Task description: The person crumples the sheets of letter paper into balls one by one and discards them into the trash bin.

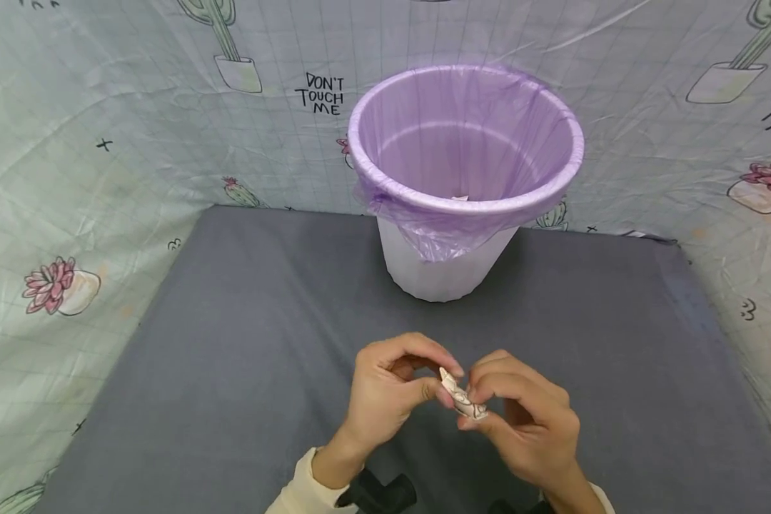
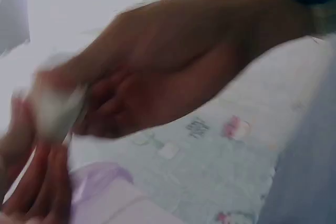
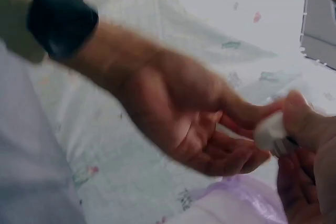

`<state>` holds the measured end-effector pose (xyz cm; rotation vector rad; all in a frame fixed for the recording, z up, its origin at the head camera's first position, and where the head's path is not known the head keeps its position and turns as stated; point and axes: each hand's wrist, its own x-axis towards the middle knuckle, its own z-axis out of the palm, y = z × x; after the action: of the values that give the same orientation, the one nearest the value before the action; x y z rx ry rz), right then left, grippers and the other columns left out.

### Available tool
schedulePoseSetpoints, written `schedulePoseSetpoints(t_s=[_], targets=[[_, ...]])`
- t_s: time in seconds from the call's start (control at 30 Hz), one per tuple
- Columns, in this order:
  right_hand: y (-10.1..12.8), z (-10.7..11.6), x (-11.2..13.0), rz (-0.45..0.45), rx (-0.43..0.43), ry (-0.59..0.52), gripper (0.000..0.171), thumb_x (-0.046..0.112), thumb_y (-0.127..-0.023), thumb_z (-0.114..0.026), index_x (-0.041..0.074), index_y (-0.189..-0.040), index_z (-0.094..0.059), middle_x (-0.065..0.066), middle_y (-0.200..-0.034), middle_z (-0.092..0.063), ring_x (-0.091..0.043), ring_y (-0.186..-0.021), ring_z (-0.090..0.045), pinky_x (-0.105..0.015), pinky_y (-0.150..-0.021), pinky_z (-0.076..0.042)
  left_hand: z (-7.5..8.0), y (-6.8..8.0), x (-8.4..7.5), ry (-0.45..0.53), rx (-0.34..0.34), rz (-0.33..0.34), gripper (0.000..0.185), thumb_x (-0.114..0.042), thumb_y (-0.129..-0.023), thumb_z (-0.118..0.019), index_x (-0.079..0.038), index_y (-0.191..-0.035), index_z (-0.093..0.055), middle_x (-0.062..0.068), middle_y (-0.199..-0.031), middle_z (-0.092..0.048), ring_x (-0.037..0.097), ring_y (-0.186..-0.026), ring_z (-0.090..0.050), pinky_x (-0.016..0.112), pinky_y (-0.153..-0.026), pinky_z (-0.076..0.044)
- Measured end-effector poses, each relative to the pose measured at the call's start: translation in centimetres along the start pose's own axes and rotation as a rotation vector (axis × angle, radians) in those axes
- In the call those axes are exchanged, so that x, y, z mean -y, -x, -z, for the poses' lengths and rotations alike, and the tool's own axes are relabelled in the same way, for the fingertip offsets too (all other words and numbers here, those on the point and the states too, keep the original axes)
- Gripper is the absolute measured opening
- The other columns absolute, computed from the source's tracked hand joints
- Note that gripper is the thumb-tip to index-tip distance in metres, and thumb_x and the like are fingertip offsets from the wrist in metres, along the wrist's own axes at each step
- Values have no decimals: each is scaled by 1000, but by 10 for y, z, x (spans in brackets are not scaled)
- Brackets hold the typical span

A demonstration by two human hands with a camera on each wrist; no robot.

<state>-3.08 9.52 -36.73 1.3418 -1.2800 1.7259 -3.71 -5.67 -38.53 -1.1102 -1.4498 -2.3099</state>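
Observation:
A small crumpled piece of pale paper [image 1: 462, 401] with dark lines on it is held between both hands in front of the bin. My left hand [image 1: 385, 389] pinches its upper left end between thumb and index finger. From the other side, the thumb and fingers of my right hand [image 1: 528, 415] grip the lower right end. The left wrist view shows the paper [image 2: 56, 109] as a blurred whitish lump at the fingertips. It also appears pale in the right wrist view, where the fingers partly cover the paper [image 3: 271, 132].
Beyond the hands stands a white bin [image 1: 437, 275] lined with a purple plastic bag [image 1: 385, 187]; a small pale scrap [image 1: 460, 198] shows inside. Dark grey cloth [image 1: 250, 343] covers the surface. Printed cactus fabric [image 1: 283, 157] forms walls at the back and sides.

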Motion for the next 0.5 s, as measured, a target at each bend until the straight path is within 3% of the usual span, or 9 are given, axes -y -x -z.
schedulePoseSetpoints(t_s=[0.1,0.17,0.27,0.4,0.5], targets=[[3,0,-6,42,-108,103,26,0,-77,-77,-18,-77,-58,-21,-75,-59,-25,-70,-54,-26,-68,-48,-12,3,5,-291,-169,-227,28,-8,-80,-72,11,-98,-63,25,-93,-62,28,-78,-64,36,-65,-56],[3,-1,-9,91,-158,178,26,1,-77,-77,-17,-75,-59,-22,-72,-59,-24,-68,-54,-25,-66,-48,-18,3,8,-421,-217,-328,27,-6,-83,-71,10,-103,-65,25,-99,-63,30,-84,-65,35,-69,-56],[0,-2,-12,172,-201,309,24,4,-78,-77,-14,-72,-61,-20,-69,-59,-24,-63,-52,-24,-65,-47,-20,3,9,-490,-162,-380,30,-6,-87,-66,12,-111,-63,28,-106,-63,34,-95,-65,37,-74,-56],[-1,1,-14,247,-204,429,24,6,-80,-76,-10,-70,-62,-18,-68,-58,-26,-61,-52,-24,-66,-48,-16,0,8,-424,-44,-370,39,-9,-90,-62,16,-120,-55,32,-113,-59,37,-104,-62,41,-78,-55],[0,7,-14,267,-170,438,23,5,-79,-76,-11,-69,-63,-19,-68,-60,-29,-60,-55,-26,-67,-51,-11,-2,8,-376,16,-363,45,-10,-89,-64,18,-122,-52,35,-114,-57,38,-105,-61,42,-78,-54]])
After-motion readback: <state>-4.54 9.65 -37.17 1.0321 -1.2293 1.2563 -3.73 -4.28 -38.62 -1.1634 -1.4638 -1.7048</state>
